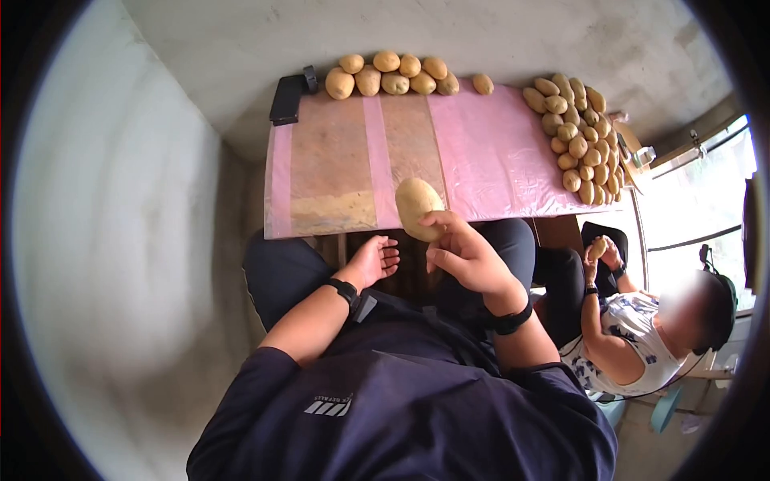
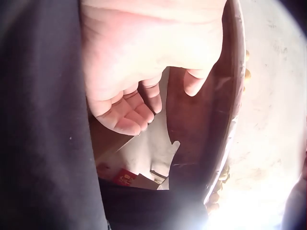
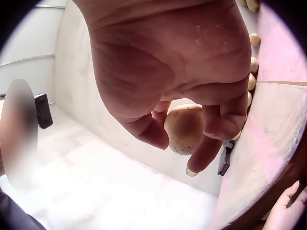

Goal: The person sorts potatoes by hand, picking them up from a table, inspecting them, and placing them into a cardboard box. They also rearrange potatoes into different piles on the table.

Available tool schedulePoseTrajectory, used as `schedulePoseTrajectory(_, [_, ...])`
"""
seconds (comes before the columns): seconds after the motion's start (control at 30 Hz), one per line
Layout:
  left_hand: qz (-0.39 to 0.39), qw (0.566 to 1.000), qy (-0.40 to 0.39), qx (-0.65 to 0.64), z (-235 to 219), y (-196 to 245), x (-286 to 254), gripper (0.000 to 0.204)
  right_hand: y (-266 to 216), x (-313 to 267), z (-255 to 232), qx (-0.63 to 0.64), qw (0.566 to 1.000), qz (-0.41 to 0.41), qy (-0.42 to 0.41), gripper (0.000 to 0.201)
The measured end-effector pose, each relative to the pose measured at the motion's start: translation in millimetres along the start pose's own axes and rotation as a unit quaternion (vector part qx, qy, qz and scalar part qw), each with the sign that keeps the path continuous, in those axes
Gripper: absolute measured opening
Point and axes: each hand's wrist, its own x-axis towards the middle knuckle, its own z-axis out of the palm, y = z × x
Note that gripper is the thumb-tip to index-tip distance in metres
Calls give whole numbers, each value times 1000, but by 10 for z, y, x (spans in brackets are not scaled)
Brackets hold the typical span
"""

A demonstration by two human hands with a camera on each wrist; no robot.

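In the head view a pale oval potato (image 1: 415,202) is held up just past the table's front edge. My right hand (image 1: 475,258) grips it at its lower right side. From the right wrist the potato (image 3: 182,128) shows between the thumb and fingers, its far side hidden. My left hand (image 1: 373,261) hangs over the lap, short of the table edge, with nothing in it. Its fingers are loosely bent in the left wrist view, where the left hand (image 2: 144,52) is beside the table's underside.
The table (image 1: 497,160) has a pink covering and brown panels. Two rows of potatoes (image 1: 394,83) line its back, with a large pile (image 1: 579,146) at the right end. A black device (image 1: 287,101) stands at the back left corner. Another person (image 1: 634,333) sits at right holding a potato.
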Motion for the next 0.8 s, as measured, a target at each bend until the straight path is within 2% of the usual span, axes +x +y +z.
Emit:
schedulePoseTrajectory(0.07, [-4, 1000, -5, -2, -32, -11, -18, 34, 0, -74, -5, 37, 999, 11, 21, 45])
schedulePoseTrajectory(0.1, [-4, 1000, -14, -4, -30, -4, -28, 35, -83, -110, -40, 38, 998, 44, 13, 43])
schedulePoseTrajectory(0.3, [-22, 997, -68, -5, 22, 38, -138, 42, -43, -164, -89, 26, 998, 32, 42, 35])
schedulePoseTrajectory(0.37, [-21, 994, -103, 11, 64, 29, -165, 50, -45, -202, -95, 21, 998, 35, 44, 33])
schedulePoseTrajectory(0.4, [-21, 994, -103, 11, 80, 29, -184, 50, -64, -212, -82, -17, 999, 30, 34, 31])
schedulePoseTrajectory(0.47, [-40, 984, -174, -10, 108, 37, -239, 61, -89, -226, -43, -54, 998, 24, 24, 29])
schedulePoseTrajectory(0.5, [-40, 984, -174, -11, 191, 81, -363, 61, -98, -236, -11, -67, 997, 45, 11, 28])
schedulePoseTrajectory(0.57, [-81, 963, -246, -74, 352, 142, -580, 65, -125, -252, 58, -111, 992, 59, 8, 26])
schedulePoseTrajectory(0.67, [-82, 949, -295, -68, 365, 161, -632, 67, -120, -271, 80, -43, 994, 95, 33, 27])
schedulePoseTrajectory(0.7, [-77, 970, -211, -94, 265, 97, -536, 64, -111, -285, 87, -47, 994, 92, 45, 26])
schedulePoseTrajectory(0.8, [-84, 981, -172, -7, 149, 5, -394, 52, -77, -314, 95, -73, 992, 81, 60, 25])
